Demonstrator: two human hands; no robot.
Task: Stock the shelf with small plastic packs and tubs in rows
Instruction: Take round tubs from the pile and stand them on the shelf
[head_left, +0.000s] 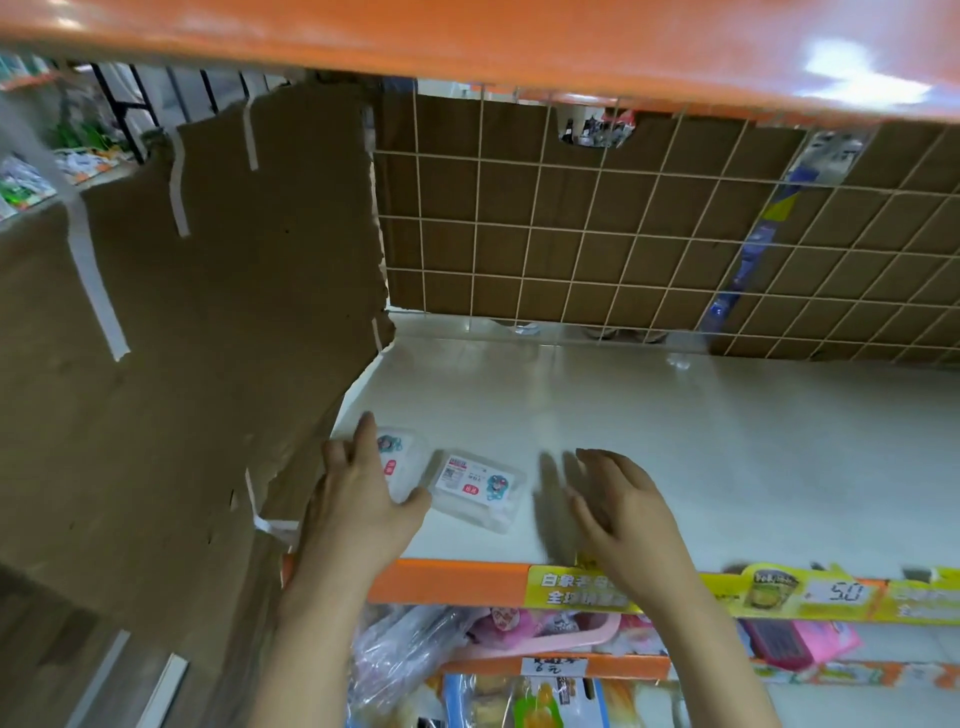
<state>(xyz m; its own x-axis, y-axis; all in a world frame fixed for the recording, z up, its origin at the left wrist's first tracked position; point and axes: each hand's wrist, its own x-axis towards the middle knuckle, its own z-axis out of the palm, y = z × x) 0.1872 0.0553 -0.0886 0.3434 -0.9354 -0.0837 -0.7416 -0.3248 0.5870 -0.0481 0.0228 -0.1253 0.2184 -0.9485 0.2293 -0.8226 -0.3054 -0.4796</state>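
**Two packs on shelf, left hand on one**

Nearest my lens, my left hand (363, 499) rests on the left clear pack (401, 462), fingers straight over its lid, thumb curled against its front edge. Just beside it, the second labelled pack (478, 488) lies tilted on the white shelf (675, 467), near the front left corner. My right hand (623, 509) hovers to its right, fingers relaxed and apart, holding nothing. I note torn cardboard (208, 338) at left, wire grid (623, 234) behind, a yellow price strip (779, 592) below.

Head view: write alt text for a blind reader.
Left hand holds one clear pack beside a second pack on a white shelf; right hand hovers open nearby. Cardboard stands left.
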